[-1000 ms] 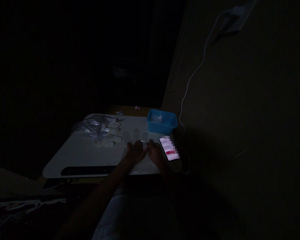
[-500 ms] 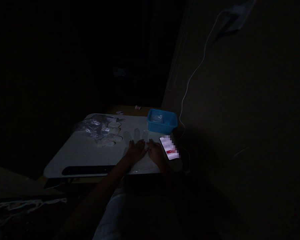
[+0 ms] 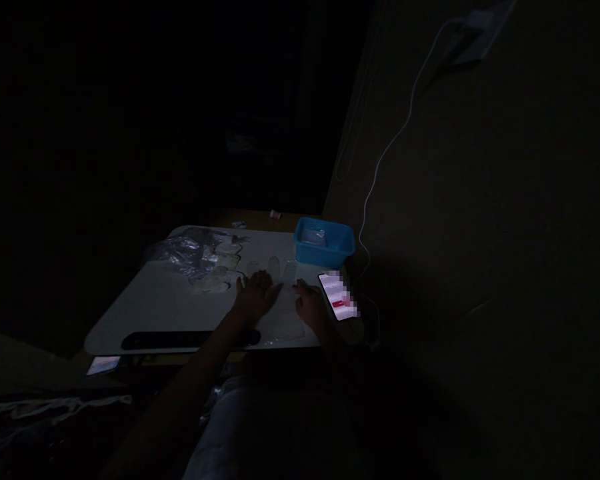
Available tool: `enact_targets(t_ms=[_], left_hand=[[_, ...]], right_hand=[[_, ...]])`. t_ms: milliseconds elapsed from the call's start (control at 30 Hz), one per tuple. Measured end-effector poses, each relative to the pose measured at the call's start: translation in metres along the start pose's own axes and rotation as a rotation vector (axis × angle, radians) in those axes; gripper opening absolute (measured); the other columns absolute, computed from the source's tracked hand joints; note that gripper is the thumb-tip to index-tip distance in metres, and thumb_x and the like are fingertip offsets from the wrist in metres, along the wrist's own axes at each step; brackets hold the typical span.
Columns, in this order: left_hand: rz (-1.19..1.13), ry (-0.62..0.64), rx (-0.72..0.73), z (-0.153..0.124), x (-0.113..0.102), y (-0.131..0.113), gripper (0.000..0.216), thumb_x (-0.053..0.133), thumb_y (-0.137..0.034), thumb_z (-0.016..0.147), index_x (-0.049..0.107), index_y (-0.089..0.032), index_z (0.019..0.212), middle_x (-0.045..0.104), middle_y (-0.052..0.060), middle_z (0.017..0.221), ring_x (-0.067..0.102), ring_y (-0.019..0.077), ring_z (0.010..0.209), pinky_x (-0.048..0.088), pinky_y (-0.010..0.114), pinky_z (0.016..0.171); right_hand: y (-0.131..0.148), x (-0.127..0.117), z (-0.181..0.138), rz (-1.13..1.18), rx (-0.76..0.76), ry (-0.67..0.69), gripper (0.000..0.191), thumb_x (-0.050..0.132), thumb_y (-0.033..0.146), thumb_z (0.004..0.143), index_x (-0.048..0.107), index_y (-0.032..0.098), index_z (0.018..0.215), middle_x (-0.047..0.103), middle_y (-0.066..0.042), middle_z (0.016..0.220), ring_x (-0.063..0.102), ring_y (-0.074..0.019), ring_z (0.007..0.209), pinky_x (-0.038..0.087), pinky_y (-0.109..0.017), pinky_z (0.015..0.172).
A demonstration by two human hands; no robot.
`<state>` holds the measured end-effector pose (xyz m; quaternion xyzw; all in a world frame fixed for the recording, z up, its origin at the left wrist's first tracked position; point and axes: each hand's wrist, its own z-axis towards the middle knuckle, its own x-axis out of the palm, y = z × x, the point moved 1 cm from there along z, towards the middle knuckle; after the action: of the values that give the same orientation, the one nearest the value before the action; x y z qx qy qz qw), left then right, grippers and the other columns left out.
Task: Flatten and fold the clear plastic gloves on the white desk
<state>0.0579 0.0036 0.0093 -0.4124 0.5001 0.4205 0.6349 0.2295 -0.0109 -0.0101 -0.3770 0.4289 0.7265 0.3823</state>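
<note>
My left hand (image 3: 254, 297) lies flat with its fingers spread on the white tabletop, over the left part of a clear, thin, film-like piece (image 3: 286, 320). Rounded, finger-like lobes of this film stretch away beyond my hands; the dim light hides its exact kind. Beside its right edge rests my right hand (image 3: 311, 305), thumb and forefinger apart, pointing left, with nothing visible between them. A lit phone (image 3: 338, 297) lies just right of that hand. Left of my hands are several pale, rounded flat pieces (image 3: 215, 280) next to a crinkled clear plastic bag (image 3: 193, 250).
A blue plastic basin (image 3: 325, 253) with a clear packet inside stands at the back right of the white table (image 3: 145, 300). A black strip (image 3: 170, 340) runs along the front edge. A white cable (image 3: 375, 177) hangs down the right wall. A small spool-like object (image 3: 275, 215) sits behind.
My left hand has slid left, away from my right hand, and its fingers now lie spread. The right hand has barely moved. A bright screen-like patch now shows below the table's left edge.
</note>
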Motion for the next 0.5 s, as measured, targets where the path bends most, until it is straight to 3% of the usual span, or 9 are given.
enact_targets(t_ms=[100,200,300,500], left_hand=[[-0.030,-0.047,-0.023,-0.004,0.002,0.019,0.051,0.014,-0.041,0.089,0.041,-0.017,0.125,0.038,0.013,0.136,0.031,0.0245,0.126,0.021,0.056,0.098],[-0.074,-0.076,0.054,-0.009,0.008,0.030,0.049,0.016,-0.039,0.090,0.044,-0.016,0.123,0.043,0.012,0.132,0.033,0.0214,0.125,0.027,0.047,0.098],[-0.090,-0.087,0.123,-0.014,0.016,0.033,0.048,0.019,-0.037,0.090,0.044,-0.015,0.123,0.044,0.012,0.132,0.034,0.0204,0.125,0.029,0.043,0.099],[-0.063,-0.060,0.213,-0.016,0.021,0.030,0.044,0.022,-0.037,0.090,0.045,-0.021,0.124,0.040,0.008,0.135,0.030,0.0204,0.127,0.024,0.046,0.101]], right_hand=[[-0.001,0.002,0.001,0.012,-0.004,-0.011,0.047,0.044,0.005,0.069,0.054,0.015,0.114,0.058,-0.006,0.118,0.053,-0.0181,0.105,0.037,-0.031,0.093],[-0.003,0.005,0.001,0.012,0.000,-0.024,0.047,0.044,0.006,0.070,0.053,0.013,0.115,0.059,-0.007,0.116,0.054,-0.0187,0.103,0.037,-0.032,0.093],[-0.005,0.007,0.001,-0.001,0.000,-0.041,0.046,0.043,0.007,0.069,0.054,0.014,0.113,0.058,-0.007,0.117,0.055,-0.0192,0.101,0.038,-0.033,0.091],[-0.005,0.006,-0.001,-0.005,-0.029,-0.054,0.047,0.042,0.006,0.068,0.054,0.014,0.113,0.057,-0.008,0.117,0.053,-0.0189,0.104,0.036,-0.033,0.093]])
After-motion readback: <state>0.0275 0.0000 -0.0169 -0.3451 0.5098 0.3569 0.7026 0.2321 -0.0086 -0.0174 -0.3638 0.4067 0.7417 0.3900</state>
